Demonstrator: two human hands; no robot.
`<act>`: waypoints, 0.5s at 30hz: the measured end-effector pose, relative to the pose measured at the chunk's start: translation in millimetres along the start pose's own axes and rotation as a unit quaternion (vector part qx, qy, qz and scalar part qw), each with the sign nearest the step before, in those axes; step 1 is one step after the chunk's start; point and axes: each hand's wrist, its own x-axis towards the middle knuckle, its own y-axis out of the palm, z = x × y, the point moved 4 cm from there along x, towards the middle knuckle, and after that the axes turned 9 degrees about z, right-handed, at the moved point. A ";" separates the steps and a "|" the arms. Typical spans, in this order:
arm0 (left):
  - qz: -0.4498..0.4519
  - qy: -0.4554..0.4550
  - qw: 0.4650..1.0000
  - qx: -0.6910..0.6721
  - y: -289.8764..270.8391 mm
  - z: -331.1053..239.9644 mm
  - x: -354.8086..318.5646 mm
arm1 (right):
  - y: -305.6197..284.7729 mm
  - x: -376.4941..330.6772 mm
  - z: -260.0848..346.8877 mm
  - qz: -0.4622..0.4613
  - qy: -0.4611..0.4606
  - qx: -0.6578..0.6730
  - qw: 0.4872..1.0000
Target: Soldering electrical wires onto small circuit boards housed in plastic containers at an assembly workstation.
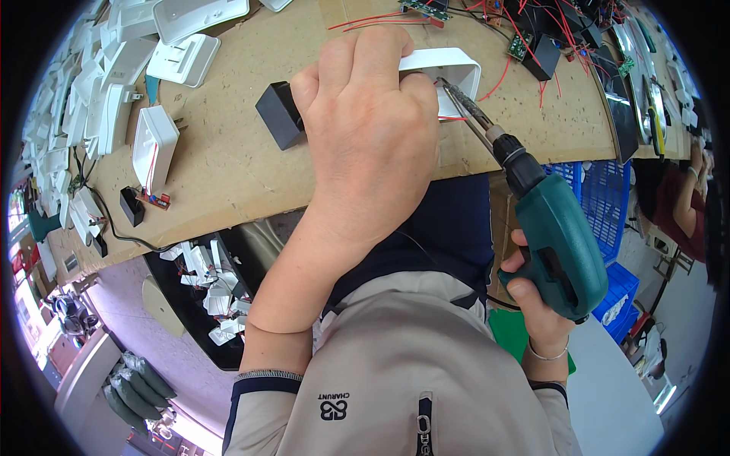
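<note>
— Where am I in the job right now?

— I judge it to be the screw-driving step. My left hand [372, 129] has its grip closed over the white rectangular plastic housing [456, 72], pinning it down on the brown cardboard-covered surface [228, 167]. The housing sits under and just past the fingers, with its open rim showing to the right of the knuckles.

— And the other side?

— My right hand [544, 304] has its grip wrapped fully round the handle of the green and black electric screwdriver [559, 243]. The metal bit [465, 106] slants up and left from that grip and its tip is inside the housing's open rim, just beside my left fingertips. I can't tell whether it is seated on a screw; the tip is too small to read.

— Anything crowding the hold?

— A black rectangular plastic block [280, 114] lies touching or just beside the left grip, on its left. A thin red wire [498, 80] trails out to the right of the housing.

— So what does the next move ask of me?

— As I judge it: keep the left grip firm so the housing cannot twist, hold the bit in line with its slant, and keep my fingertips clear of the tip.
</note>
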 end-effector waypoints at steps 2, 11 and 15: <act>0.001 -0.001 1.000 0.000 -0.2 -0.2 0.0 | 0.2 -0.8 0.0 -0.017 0.011 0.012 1.000; -0.005 0.000 1.000 -0.004 0.7 0.7 0.1 | -0.4 1.3 1.9 0.005 0.003 -0.033 0.999; 0.003 -0.002 1.000 -0.005 0.0 0.3 0.1 | -0.1 -0.6 0.8 -0.005 0.013 -0.017 1.000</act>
